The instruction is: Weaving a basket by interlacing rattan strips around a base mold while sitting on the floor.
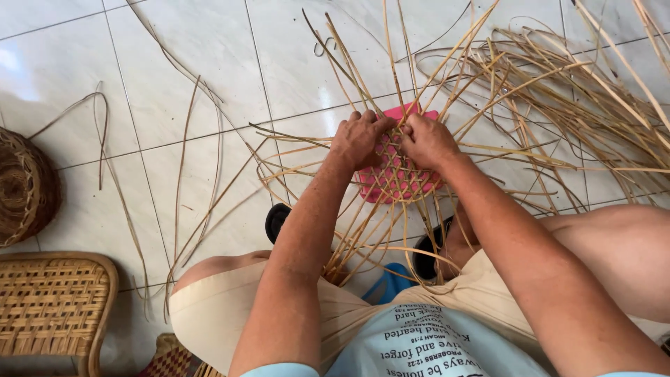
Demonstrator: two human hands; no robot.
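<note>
Seated above a white tiled floor [174, 63], a person works both hands at a small open-lattice mat of thin tan cane strips [398, 171], which lies on a flat pink square board [419, 188] between the knees. The left hand [359, 139] and right hand [427, 141] each pinch strips at the weave's upper edge (fingers curled closed). A dark round woven basket [24, 188] sits far left.

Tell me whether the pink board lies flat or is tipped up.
Flat: the pink board lies on the tiled floor beneath the woven strips.
</note>
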